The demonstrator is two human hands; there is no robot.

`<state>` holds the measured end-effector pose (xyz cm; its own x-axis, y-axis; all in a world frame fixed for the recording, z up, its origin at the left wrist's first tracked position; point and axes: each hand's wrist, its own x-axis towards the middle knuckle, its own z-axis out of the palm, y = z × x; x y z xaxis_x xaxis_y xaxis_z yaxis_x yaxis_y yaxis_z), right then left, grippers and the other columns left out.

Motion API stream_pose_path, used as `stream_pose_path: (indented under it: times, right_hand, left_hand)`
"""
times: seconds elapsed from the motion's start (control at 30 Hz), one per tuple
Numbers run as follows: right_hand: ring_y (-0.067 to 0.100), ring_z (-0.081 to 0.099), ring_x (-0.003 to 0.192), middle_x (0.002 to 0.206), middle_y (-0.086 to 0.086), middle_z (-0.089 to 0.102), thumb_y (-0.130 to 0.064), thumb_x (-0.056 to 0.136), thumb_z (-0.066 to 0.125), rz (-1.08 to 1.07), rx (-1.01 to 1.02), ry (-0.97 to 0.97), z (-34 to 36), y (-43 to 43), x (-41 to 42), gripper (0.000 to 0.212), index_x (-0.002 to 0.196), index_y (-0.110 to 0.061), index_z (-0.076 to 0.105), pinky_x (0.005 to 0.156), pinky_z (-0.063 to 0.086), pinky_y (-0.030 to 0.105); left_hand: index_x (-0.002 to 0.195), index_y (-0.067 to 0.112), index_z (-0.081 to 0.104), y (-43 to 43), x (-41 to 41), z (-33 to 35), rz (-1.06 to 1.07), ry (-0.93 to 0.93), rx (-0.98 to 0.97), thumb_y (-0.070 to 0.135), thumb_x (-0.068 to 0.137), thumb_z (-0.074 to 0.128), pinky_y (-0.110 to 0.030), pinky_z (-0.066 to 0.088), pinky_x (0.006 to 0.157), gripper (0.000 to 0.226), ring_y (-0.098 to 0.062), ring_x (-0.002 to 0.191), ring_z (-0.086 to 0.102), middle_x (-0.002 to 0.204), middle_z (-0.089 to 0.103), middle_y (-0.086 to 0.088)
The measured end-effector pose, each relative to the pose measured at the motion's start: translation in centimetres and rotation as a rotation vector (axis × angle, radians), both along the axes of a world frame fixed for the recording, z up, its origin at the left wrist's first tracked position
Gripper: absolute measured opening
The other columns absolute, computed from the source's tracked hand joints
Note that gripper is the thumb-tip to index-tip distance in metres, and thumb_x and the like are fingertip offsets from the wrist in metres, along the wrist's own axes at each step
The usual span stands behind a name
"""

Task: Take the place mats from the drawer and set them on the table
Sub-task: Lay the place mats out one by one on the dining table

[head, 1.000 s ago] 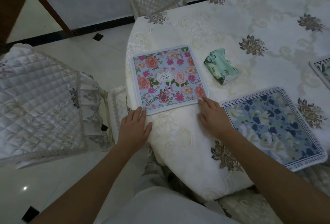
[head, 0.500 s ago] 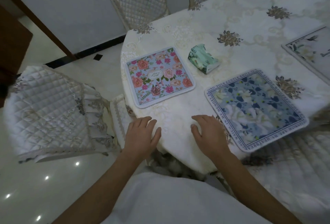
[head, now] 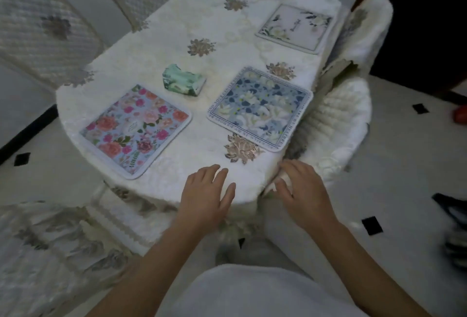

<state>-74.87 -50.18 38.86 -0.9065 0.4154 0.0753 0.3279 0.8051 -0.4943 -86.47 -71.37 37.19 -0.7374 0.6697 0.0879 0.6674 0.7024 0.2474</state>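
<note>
Here, in the head view, three place mats lie flat on the dining table (head: 75,99), which a white embossed tablecloth (head: 202,144) covers. The pink rose-patterned square place mat (head: 136,130) sits at the near left, its corner reaching the table's edge. The blue-and-white flowered square place mat with a lettered border (head: 260,108) lies to its right, at the right-hand edge. The pale cream place mat with white blossoms (head: 294,28) rests farther back on the same side. A crumpled green tissue packet (head: 183,83) lies between the two nearer mats, a little behind them. The left hand (head: 206,196) lies flat on the near rim of the table, fingers straight and spread, holding nothing. The right hand (head: 300,195) is at the near right corner, its fingers bent round a fold of the tablecloth (the blur hides how firmly). A white quilted chair (head: 341,119) stands just beside the blue mat's edge.
</note>
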Motion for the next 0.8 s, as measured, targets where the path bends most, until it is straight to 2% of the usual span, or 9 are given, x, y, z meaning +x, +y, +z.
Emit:
stream_pose_path:
  times: [0.17,0.37,0.5,0.63,0.8]
  right_hand:
    - [0.029,0.055,0.111,0.122,0.01,0.063,-0.023,0.089,0.06,-0.2,0.105,-0.084,0.4,1.4,10.7,0.039,0.125,-0.008,0.059,0.095,0.046,0.041]
    - [0.026,0.054,0.122,0.13,0.008,0.061,-0.037,0.092,0.043,-0.321,0.123,-0.129,-1.0,5.4,20.6,0.049,0.13,-0.01,0.059,0.103,0.043,0.041]
    - [0.024,0.053,0.124,0.131,0.006,0.06,-0.04,0.094,0.04,-0.368,0.132,-0.111,-1.3,9.4,25.1,0.051,0.13,-0.011,0.059,0.108,0.038,0.039]
    - [0.026,0.054,0.122,0.13,0.007,0.061,-0.041,0.094,0.039,-0.399,0.11,-0.079,-1.5,13.6,29.0,0.051,0.13,-0.011,0.06,0.105,0.041,0.041]
    - [0.025,0.052,0.123,0.132,0.004,0.059,-0.042,0.095,0.04,-0.409,0.122,-0.085,-1.0,18.6,31.9,0.049,0.131,-0.014,0.058,0.105,0.039,0.041]
  left_hand:
    - [0.117,0.015,0.066,5.3,5.8,-0.3,-0.24,0.005,-0.008,0.045,0.098,0.042,-0.042,0.044,0.091,0.043,-0.028,0.109,0.059,0.121,0.066,-0.006]
    - [0.119,0.016,0.063,11.0,11.6,2.2,-0.421,0.08,-0.061,0.048,0.097,0.037,-0.042,0.045,0.095,0.046,-0.028,0.113,0.057,0.124,0.063,-0.006]
    - [0.117,0.015,0.065,15.2,15.4,2.1,-0.442,0.098,-0.038,0.046,0.097,0.038,-0.042,0.046,0.092,0.046,-0.029,0.109,0.059,0.12,0.065,-0.006]
    - [0.114,0.014,0.067,20.9,21.2,1.2,-0.402,0.068,0.001,0.046,0.097,0.039,-0.041,0.045,0.09,0.045,-0.028,0.102,0.061,0.113,0.067,-0.004]
    - [0.115,0.015,0.067,26.6,25.8,1.6,-0.446,0.084,0.016,0.045,0.098,0.043,-0.04,0.044,0.094,0.042,-0.026,0.104,0.061,0.114,0.067,-0.004]
